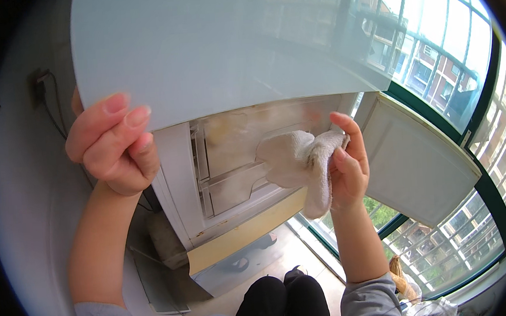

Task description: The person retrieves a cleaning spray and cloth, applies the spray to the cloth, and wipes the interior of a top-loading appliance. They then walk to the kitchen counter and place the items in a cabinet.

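Note:
A white cloth, bunched up and darkened in one spot, hangs from my right hand, pinched between thumb and fingers. Behind it are the clear drawer fronts of an open freezer compartment. My left hand is raised at the lower left corner of a large glossy pale panel, its fingers curled in front and part of it behind the edge. Whether it grips the panel is not plain. The freezer's door stands swung out to the right.
Barred windows with green frames line the right side. A plug with cables is on the left wall. Below are a glossy panel at the appliance's base and, at lower right, plastic bags.

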`<state>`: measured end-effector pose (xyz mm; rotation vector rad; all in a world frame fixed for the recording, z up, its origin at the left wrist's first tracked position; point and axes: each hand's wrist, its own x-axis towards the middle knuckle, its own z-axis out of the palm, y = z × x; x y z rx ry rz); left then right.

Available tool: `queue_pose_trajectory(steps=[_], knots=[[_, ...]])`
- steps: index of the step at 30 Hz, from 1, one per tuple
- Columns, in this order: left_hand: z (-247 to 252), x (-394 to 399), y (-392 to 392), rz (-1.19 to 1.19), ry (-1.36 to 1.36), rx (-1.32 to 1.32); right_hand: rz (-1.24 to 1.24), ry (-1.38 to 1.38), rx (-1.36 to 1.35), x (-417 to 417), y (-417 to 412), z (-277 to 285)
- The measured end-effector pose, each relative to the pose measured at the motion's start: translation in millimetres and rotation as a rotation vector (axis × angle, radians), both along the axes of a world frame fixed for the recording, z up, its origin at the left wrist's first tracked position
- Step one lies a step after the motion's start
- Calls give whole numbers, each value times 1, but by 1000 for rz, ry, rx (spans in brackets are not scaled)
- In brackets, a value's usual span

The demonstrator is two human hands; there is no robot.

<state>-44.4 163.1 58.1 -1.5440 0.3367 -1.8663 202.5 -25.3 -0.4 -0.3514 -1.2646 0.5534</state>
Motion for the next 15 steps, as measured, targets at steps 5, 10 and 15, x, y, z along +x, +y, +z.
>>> queue_pose_trajectory(steps=[5, 10, 15], knots=[[6, 2, -5, -3, 24, 27, -236, -408, -45, 4, -7, 17], [10, 0, -3, -19, 57, 55, -1024, -912, 351, 13, 2, 27], [6, -2, 1, -27, 60, 41, -1531, -1007, 544, 16, 23, 59]])
